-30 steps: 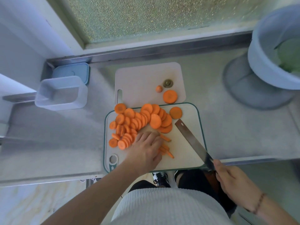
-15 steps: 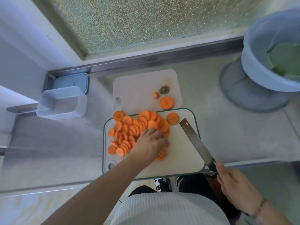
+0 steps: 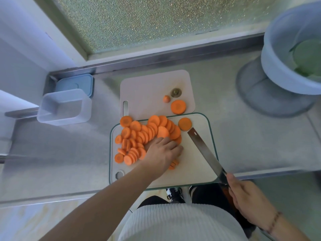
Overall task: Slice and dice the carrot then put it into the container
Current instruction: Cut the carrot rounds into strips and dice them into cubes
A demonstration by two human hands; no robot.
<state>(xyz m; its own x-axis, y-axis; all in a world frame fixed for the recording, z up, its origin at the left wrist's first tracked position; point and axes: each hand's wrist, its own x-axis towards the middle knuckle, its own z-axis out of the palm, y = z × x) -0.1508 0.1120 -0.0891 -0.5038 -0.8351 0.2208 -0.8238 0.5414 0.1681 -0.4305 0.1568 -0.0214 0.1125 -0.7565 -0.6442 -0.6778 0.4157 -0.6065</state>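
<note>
The left hand (image 3: 162,152) lies palm down on the green-rimmed cutting board (image 3: 196,164), and its fingers are bent over some carrot sticks (image 3: 173,164); only the ends of these sticks show under the palm. I cannot tell whether the grip of this hand presses them or really holds them. Just beside its fingertips lies a heap of round carrot slices (image 3: 144,136), which covers the left and far part of the board. One single slice (image 3: 185,124) lies apart near the board's far right corner.

The right hand (image 3: 246,197) has its grip clamped around the handle of a knife (image 3: 205,152) at the near edge of the desk (image 3: 243,136). The blade goes diagonally over the right part of the board.

A second, pale board (image 3: 149,91) lies behind the first, with the carrot end pieces (image 3: 175,94) and one big slice (image 3: 178,106) on it.

The clear container (image 3: 64,106) stands at the left side of the desk, well apart from the carrots, and a blue lid (image 3: 74,84) lies behind it. A pale blue bowl (image 3: 278,70) is at the far right corner.
</note>
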